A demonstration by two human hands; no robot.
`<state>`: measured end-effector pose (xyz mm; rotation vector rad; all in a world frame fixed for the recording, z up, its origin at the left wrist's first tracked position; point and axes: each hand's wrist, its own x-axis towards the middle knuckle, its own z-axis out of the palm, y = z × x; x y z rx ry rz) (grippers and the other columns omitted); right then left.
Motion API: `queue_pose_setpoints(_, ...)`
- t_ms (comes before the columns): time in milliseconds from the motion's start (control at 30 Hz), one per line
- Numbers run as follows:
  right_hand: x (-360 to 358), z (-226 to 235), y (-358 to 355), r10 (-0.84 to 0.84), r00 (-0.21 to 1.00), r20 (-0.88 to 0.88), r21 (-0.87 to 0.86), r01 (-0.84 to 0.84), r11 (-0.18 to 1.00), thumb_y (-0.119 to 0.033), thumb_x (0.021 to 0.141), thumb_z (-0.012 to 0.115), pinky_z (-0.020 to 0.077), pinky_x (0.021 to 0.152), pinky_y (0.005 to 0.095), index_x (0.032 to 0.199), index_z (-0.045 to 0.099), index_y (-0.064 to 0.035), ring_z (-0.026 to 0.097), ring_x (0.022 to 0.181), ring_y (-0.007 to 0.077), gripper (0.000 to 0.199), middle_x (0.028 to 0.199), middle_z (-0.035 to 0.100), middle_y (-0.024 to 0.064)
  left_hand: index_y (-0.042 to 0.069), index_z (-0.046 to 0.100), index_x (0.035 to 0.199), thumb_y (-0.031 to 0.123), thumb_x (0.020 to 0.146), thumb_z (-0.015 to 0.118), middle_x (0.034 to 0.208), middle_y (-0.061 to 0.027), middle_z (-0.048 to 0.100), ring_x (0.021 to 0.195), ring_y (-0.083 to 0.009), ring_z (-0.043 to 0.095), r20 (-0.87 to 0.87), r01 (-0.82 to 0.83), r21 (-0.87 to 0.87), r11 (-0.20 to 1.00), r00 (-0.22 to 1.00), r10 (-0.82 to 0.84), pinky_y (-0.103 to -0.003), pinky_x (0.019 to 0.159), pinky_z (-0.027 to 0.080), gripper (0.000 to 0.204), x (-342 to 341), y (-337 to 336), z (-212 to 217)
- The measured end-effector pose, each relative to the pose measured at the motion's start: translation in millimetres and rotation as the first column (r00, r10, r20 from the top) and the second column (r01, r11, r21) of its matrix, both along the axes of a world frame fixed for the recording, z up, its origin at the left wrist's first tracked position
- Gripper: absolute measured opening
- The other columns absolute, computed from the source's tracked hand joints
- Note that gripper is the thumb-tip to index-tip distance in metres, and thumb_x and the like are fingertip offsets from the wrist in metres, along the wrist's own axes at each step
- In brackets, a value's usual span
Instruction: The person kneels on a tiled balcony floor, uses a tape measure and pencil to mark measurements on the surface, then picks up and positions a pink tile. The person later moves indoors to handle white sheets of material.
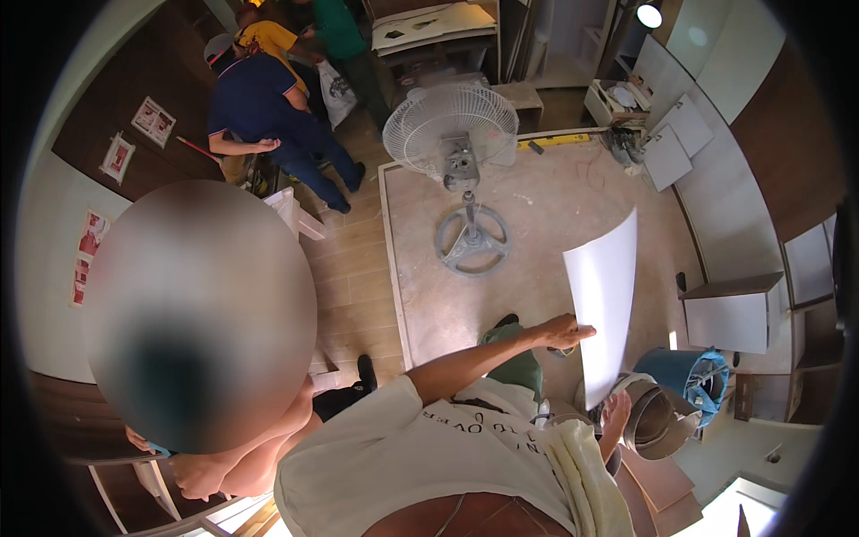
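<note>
A thin white sheet [601, 304] stands upright and slightly bowed in front of me. My left hand [564, 332] grips its left edge, the thumb lying over the white face. Beside the sheet's lower right edge is my right hand [615, 414], its fingers stretched out. Whether those fingers touch the sheet I cannot tell. Just right of that hand are round metal-looking containers [658, 416] and a blue bin lined with a blue bag [684, 380].
A dusty pedestal fan [461, 161] stands on a low platform [537, 201] ahead. Another person [259, 447] is close on my left, largely blurred. Several people, one in a navy shirt [259, 103], stand at the far left. A white-fronted box [729, 322] lies at the right.
</note>
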<state>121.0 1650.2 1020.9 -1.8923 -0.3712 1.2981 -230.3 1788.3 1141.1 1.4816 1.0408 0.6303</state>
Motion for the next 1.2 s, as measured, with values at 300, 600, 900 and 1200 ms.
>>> queue_pose_setpoints(300,30.6,119.5,261.3,0.143,0.926,0.349,0.352,-0.272,0.896,-0.033,0.084,0.072,0.0433,0.094,0.0356,0.144,0.032,-0.0073,0.053,0.114,0.0250,0.076,0.134,0.046,0.0209,0.001,0.068,0.097,0.050,0.094,0.043,0.087,-0.0242,0.066,0.083,-0.0407,0.063,-0.483,0.574,0.190,0.797,0.761,-0.433,-0.045,0.078,0.048,0.055,54.0,214.2,81.9)
queue_pose_setpoints(600,147.1,189.2,309.7,0.161,0.962,0.222,0.483,-0.252,0.838,-0.027,0.078,0.077,0.0324,0.109,0.0417,0.146,0.024,0.0006,0.041,0.130,0.0296,0.090,0.140,0.042,0.0189,0.007,0.064,0.106,0.033,0.090,0.056,0.097,-0.0202,0.066,0.087,-0.0414,0.062,-0.458,0.877,0.342,0.338,0.469,-0.755,-0.047,0.077,0.049,0.032,156.7,348.8,83.5)
queue_pose_setpoints(900,180.2,231.0,285.3,-0.311,0.930,0.198,0.475,0.186,0.860,-0.015,0.076,0.076,0.0424,0.094,0.0293,0.117,0.057,-0.0009,0.057,0.103,0.0158,0.048,0.107,0.063,0.0052,0.007,0.063,0.109,0.033,0.089,0.060,0.099,-0.0175,0.067,0.088,-0.0356,0.063,-0.395,0.977,0.206,0.052,0.131,-0.909,-0.043,0.078,0.049,0.033,304.1,478.5,100.1)
queue_pose_setpoints(1200,213.8,331.5,274.1,-0.737,0.650,0.188,0.683,0.453,0.573,-0.023,0.076,0.077,0.0444,0.086,0.0282,0.109,0.063,-0.0035,0.057,0.092,0.0113,0.041,0.099,0.065,0.0011,0.004,0.064,0.105,0.030,0.088,0.064,0.090,-0.0134,0.067,0.073,-0.0215,0.060,-0.215,0.957,0.250,-0.150,-0.096,-0.972,-0.035,0.068,0.048,0.031,514.7,533.0,149.8)
